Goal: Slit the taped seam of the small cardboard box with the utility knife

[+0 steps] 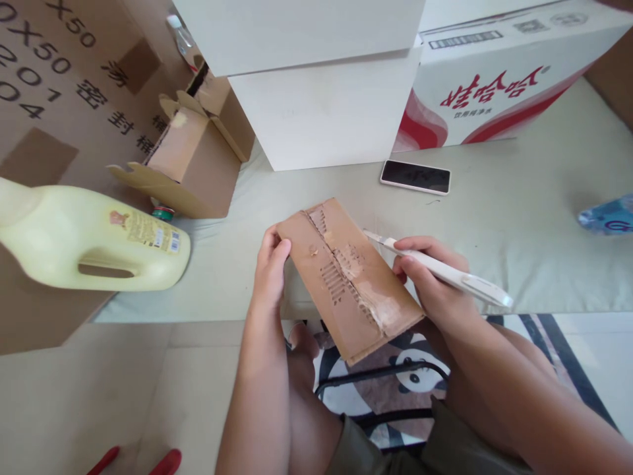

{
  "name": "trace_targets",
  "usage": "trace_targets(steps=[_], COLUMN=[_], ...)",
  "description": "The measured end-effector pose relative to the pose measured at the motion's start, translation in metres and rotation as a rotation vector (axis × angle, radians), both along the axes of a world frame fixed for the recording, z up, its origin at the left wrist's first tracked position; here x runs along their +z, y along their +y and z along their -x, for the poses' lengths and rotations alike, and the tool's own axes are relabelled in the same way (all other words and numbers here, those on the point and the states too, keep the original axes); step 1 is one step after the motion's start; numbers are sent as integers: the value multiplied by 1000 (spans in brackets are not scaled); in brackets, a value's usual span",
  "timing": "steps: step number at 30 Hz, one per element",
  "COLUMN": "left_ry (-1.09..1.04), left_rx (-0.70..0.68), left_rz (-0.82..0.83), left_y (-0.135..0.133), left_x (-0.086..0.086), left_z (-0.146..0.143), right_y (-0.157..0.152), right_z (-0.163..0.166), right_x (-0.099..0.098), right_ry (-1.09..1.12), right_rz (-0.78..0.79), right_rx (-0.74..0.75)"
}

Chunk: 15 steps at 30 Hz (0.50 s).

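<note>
Holding cardboard piece (346, 277) at near desk (519, 218) edge: left hand (271, 264) grip clenched on its left edge, right hand (430, 284) grip grasping white utility knife (440, 269), blade touching right edge. Phone (415, 177), white boxes (321, 99), yellow jug (89, 237) around.

Bright, even daylight, soft shadows; the white boxes (321, 86) look washed out (edges bend outward, slightly soft).
</note>
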<state>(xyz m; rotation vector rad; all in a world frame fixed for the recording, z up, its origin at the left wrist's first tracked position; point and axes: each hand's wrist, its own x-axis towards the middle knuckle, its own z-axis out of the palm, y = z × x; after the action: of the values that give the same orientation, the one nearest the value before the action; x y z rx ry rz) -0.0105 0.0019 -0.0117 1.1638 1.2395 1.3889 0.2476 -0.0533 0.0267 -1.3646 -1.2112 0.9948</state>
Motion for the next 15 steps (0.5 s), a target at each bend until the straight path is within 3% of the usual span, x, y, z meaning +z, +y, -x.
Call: trace_targets(steps=[10, 15], left_ry=[0, 15], left_rx=[-1, 5], left_rz=[-7, -4], left_y=[1, 2], left_x=[-3, -3], left_z=[0, -2], right_y=[-11, -16], right_z=[-5, -7], right_x=[1, 8], right_ry=[-156, -205], right_rz=[-14, -46], right_rx=[-35, 16])
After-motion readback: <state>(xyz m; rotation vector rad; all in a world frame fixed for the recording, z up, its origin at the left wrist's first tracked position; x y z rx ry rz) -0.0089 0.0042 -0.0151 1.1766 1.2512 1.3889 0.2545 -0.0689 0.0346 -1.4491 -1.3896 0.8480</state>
